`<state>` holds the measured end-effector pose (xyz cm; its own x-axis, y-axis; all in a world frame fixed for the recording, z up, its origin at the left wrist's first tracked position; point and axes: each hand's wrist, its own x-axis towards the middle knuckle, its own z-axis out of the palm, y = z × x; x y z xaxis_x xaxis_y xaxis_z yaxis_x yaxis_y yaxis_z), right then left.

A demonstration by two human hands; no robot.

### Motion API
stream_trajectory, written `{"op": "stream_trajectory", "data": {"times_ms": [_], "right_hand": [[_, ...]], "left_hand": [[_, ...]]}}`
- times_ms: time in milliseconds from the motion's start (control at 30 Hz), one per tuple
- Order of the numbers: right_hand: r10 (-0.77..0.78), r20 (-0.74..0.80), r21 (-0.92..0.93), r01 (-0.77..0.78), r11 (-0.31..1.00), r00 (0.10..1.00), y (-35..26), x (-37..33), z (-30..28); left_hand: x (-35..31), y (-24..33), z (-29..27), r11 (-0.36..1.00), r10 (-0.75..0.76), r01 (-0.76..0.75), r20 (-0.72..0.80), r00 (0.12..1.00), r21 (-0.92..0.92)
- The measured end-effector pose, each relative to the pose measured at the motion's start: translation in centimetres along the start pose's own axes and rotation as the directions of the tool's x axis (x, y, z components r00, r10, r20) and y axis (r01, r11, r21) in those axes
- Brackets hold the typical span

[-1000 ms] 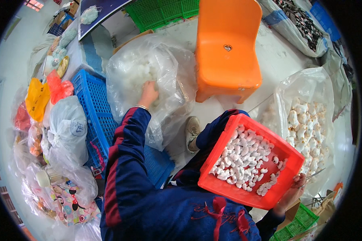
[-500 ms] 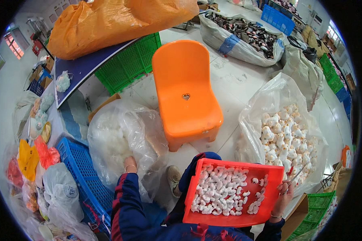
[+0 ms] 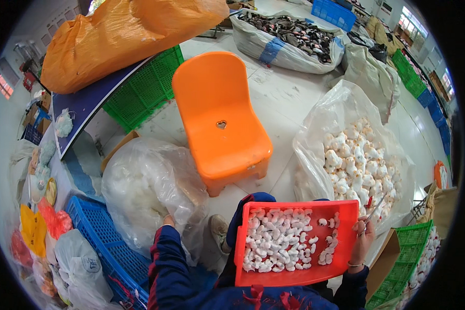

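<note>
My left hand (image 3: 168,220) is at the edge of a clear plastic bag (image 3: 183,194) of white fluffy stuffing (image 3: 139,199); its fingers are hidden in the bag's mouth. A red tray (image 3: 351,263) rests over my lap, with many small white stuffed pieces (image 3: 276,240) in it, most of them heaped on the left side. At the tray's right rim, my right hand (image 3: 364,240) is closed round a slim metal tool (image 3: 378,207) pointing up and away. A small red part (image 3: 370,201) shows beside the tool; its exact kind is unclear.
An orange plastic chair (image 3: 222,139) stands ahead. Right of it, a clear bag (image 3: 315,129) holds white stuffed toy pieces (image 3: 351,155). A blue crate (image 3: 101,232) and several plastic bags lie at left. Green crates (image 3: 142,88) stand below a blue table (image 3: 95,93) bearing an orange sack (image 3: 129,36).
The view has shifted, so the chair and bags appear farther left. Less of my left hand shows at the stuffing bag. My right hand stays at the tray's rim with the metal tool.
</note>
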<state>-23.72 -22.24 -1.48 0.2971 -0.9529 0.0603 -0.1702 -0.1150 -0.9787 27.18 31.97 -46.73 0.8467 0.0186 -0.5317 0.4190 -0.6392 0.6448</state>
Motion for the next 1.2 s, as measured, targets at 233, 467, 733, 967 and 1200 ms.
{"op": "stream_trajectory", "data": {"times_ms": [233, 467, 733, 967, 1200], "right_hand": [[-0.039, 0.041, 0.020, 0.038, 0.999, 0.998, -0.2, 0.6, -0.1], [-0.009, 0.044, 0.093, 0.005, 0.996, 0.999, -0.4, 0.1, -0.7], [-0.045, 0.186, -0.037, 0.053, 0.998, 0.982, -2.8, 0.0, 0.2], [-0.120, 0.677, 0.098, 0.073, 0.993, 0.726, -8.9, -2.7, 7.7], [-0.149, 0.766, 0.149, 0.054, 0.987, 0.625, -9.6, -6.4, 10.7]], "left_hand": [[-0.3, 7.0, -3.8, 0.990, 0.090, -0.104, -0.136, 0.987, -0.099], [-11.4, 27.6, -12.6, 0.685, 0.203, -0.317, -0.246, 0.948, -0.656], [-30.6, 39.0, -9.8, 0.409, 0.596, -0.227, 0.071, 0.800, -0.884], [-42.0, 41.6, 0.9, 0.552, 0.771, 0.075, 0.542, 0.335, -0.831], [-48.0, 39.4, 6.5, 0.805, 0.464, 0.081, 0.707, 0.533, -0.588]]}}
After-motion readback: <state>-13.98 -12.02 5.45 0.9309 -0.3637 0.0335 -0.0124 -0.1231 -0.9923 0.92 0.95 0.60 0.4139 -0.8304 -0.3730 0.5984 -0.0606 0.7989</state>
